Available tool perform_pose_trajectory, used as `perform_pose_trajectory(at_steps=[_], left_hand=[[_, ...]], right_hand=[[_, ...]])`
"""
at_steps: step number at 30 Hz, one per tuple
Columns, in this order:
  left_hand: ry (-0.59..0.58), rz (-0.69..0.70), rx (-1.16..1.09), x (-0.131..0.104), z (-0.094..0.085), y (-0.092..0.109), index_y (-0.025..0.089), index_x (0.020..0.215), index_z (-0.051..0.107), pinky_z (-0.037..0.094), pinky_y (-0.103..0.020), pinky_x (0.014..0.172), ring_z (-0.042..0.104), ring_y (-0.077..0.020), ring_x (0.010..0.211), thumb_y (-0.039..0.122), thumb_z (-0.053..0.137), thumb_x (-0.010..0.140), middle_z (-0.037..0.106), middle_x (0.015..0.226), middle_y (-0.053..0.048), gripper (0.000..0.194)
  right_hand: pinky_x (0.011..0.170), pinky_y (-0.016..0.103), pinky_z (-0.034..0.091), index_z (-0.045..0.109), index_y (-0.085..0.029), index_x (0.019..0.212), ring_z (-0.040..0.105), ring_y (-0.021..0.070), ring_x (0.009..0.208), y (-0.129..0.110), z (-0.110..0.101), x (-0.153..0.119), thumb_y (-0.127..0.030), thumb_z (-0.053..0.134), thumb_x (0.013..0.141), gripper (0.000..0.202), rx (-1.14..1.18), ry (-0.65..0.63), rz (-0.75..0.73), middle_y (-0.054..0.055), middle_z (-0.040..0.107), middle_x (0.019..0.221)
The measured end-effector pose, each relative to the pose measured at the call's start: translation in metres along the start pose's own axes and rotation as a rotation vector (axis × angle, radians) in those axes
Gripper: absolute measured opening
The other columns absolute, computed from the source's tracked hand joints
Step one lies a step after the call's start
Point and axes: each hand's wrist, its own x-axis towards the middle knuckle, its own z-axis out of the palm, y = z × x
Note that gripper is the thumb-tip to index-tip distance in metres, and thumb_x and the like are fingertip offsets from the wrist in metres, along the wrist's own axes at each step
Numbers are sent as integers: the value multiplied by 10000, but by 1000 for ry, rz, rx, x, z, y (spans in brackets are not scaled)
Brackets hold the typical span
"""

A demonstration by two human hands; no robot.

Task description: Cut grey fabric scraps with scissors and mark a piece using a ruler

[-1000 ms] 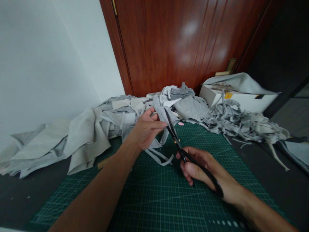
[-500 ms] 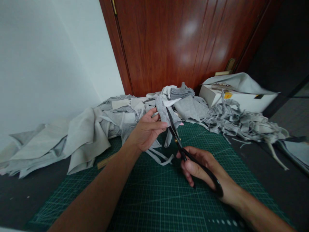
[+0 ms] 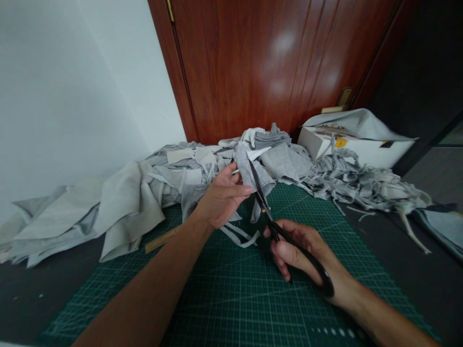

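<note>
My left hand [image 3: 226,196] pinches a small piece of grey fabric [image 3: 246,166] and holds it up over the far part of the green cutting mat [image 3: 231,289]. Black scissors [image 3: 269,217] are in my right hand [image 3: 300,250], with my fingers through and around the handles. Their blades are slightly parted and point away from me, lying at the fabric just right of my left fingertips. A thin grey strip [image 3: 240,241] lies on the mat below my left hand.
Grey and cream fabric pieces [image 3: 123,202] are heaped at the left and along the back. A wooden ruler [image 3: 161,239] lies partly under them. At the right are tangled fabric strips [image 3: 376,185] and a white box [image 3: 365,150]. Behind stands a brown door [image 3: 246,67].
My left hand and the fabric have shifted slightly to the right, towards the scissor blades. The scissors and my right hand stay almost where they were.
</note>
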Motion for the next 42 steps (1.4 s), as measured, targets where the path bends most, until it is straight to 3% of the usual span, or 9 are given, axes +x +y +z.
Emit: perform_pose_trajectory(at_steps=[22, 42], left_hand=[[-15, 5, -2, -1, 1, 3, 208, 1302, 599, 510, -352, 911, 686, -216, 1061, 8, 796, 695, 712, 1203, -64, 669], [-33, 18, -13, 0, 0, 6, 216, 1319, 606, 541, -343, 918, 697, -226, 1101, 1, 795, 698, 720, 1242, -66, 684]], right_hand=[[410, 222, 382, 574, -186, 942, 419, 85, 406, -2, 4, -1, -798, 739, 800, 650, -45, 42, 27, -84, 492, 520], [374, 191, 344, 625, -184, 958, 395, 72, 360, -1, 9, -1, -633, 869, 762, 548, -31, 86, 114, -110, 498, 481]])
